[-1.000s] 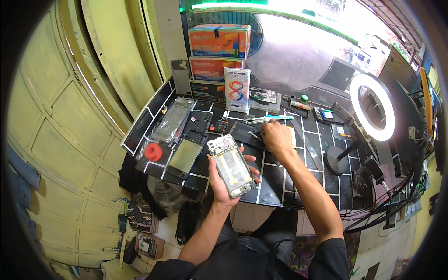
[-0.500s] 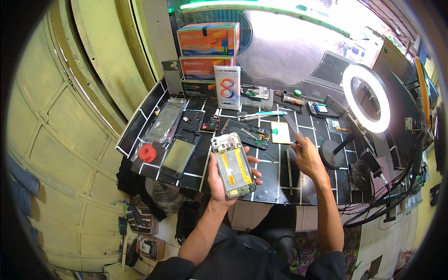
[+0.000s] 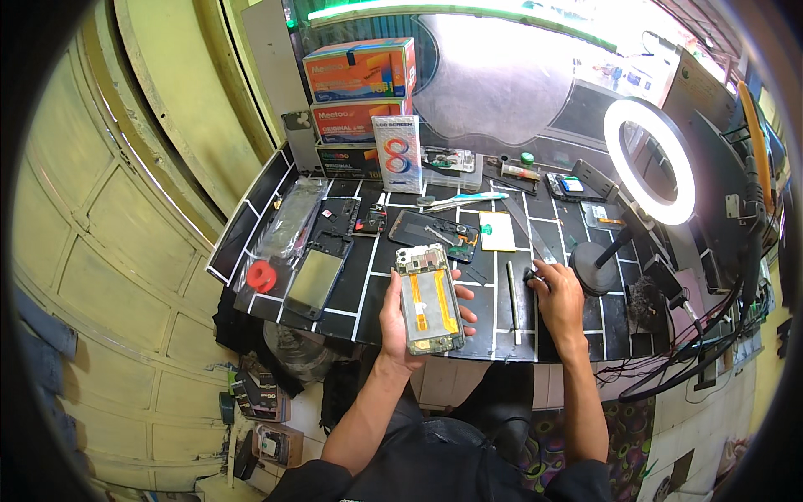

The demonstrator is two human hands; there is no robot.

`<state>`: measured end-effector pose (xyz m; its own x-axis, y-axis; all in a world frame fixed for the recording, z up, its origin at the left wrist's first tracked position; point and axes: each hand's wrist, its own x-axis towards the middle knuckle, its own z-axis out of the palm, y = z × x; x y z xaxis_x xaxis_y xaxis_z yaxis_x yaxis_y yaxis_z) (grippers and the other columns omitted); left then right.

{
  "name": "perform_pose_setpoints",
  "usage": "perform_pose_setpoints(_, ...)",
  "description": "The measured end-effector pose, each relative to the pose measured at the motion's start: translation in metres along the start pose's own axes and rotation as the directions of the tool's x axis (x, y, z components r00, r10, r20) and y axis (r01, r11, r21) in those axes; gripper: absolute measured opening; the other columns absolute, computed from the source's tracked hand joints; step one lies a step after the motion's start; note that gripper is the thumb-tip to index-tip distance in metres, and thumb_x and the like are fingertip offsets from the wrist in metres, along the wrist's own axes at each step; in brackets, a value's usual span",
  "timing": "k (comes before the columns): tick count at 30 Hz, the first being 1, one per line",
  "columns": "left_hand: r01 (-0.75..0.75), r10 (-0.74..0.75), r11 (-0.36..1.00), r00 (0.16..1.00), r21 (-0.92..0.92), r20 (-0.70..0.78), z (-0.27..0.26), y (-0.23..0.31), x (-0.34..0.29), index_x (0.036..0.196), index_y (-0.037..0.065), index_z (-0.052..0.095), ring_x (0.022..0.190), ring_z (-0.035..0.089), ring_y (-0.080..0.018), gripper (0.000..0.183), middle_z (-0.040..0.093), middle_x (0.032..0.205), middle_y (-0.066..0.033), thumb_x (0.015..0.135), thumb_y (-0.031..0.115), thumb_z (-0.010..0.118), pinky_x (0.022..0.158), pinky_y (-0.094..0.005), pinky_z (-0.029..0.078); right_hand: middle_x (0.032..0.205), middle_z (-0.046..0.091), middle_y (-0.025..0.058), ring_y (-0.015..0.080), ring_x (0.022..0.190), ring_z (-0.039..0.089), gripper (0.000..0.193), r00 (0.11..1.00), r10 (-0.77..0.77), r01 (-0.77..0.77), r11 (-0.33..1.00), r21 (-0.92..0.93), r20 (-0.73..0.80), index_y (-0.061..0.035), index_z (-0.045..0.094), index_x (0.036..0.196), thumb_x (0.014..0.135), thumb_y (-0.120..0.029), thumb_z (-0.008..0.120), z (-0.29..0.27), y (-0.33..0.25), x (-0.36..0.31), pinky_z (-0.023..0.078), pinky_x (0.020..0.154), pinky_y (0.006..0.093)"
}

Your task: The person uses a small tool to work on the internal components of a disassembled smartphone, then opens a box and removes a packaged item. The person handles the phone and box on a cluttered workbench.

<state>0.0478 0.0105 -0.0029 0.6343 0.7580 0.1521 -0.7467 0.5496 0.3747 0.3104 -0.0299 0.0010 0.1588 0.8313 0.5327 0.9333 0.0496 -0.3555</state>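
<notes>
My left hand [image 3: 395,322] holds an opened smartphone [image 3: 432,305] upright, its back off. Orange flex strips run over the grey inner plate, and a circuit board shows at the top end. My right hand [image 3: 560,303] rests low over the table with its fingers closed; a small dark thing [image 3: 529,274] shows at the fingertips, too small to name. Just beyond that hand lies a thin metal strip [image 3: 525,224]. To its left is a slim metal rod-like tool [image 3: 514,303]. A dark phone part [image 3: 431,234] and a whitish-yellow rectangular pad [image 3: 497,231] lie behind the held phone.
A ring light [image 3: 612,159] on a round base [image 3: 594,269] stands at right, near bundled black cables [image 3: 711,351]. Stacked boxes [image 3: 360,71] and a white box [image 3: 397,155] stand at the back. On the left lie a phone frame [image 3: 314,280], a red spool [image 3: 261,277] and clear plastic sleeves [image 3: 293,219].
My right hand has moved down and nearer, from the metal strip's end to beside it, and a dark thing now shows at its fingertips. The left hand still holds the phone. The view has shifted slightly.
</notes>
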Motion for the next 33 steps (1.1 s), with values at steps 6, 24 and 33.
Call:
perform_pose_setpoints(6, 0.012, -0.031, 0.993, 0.985, -0.114, -0.170, 0.025, -0.002, -0.012, 0.133, -0.005, 0.051, 0.092, 0.068, -0.0427, 0.084, 0.064, 0.109, -0.0240, 0.102, 0.068, 0.024, 0.085, -0.0608, 0.056, 0.107, 0.068, 0.0102, 0.0296, 0.094, 0.065, 0.040, 0.970, -0.074, 0.139, 0.949, 0.282, -0.230, -0.0053, 0.072, 0.114, 0.075, -0.006, 0.083, -0.026, -0.043, -0.011, 0.052, 0.082, 0.0383)
perform_pose_setpoints(24, 0.144, -0.245, 0.921, 0.936, -0.361, -0.252, 0.080, 0.002, -0.045, 0.143, -0.003, 0.045, 0.114, 0.060, -0.0393, 0.075, 0.058, 0.132, -0.0231, 0.106, 0.054, 0.015, 0.086, -0.0535, 0.054, 0.093, 0.067, 0.0078, 0.0221, 0.088, 0.062, 0.035, 0.959, -0.073, 0.248, 0.682, 0.688, -0.273, -0.0084, 0.079, 0.098, 0.066, -0.007, 0.091, -0.060, -0.140, -0.051, 0.050, 0.077, 0.0356)
perform_pose_setpoints(33, 0.194, -0.305, 0.886, 0.928, -0.422, -0.212, 0.083, 0.001, -0.046, 0.144, -0.003, 0.045, 0.113, 0.061, -0.0393, 0.074, 0.058, 0.134, -0.0237, 0.107, 0.053, 0.016, 0.084, -0.0542, 0.056, 0.095, 0.067, 0.0080, 0.0214, 0.089, 0.062, 0.032, 0.966, -0.052, 0.219, 0.684, 0.696, -0.253, -0.0075, 0.079, 0.098, 0.067, -0.007, 0.090, -0.068, -0.142, -0.056, 0.050, 0.076, 0.0340)
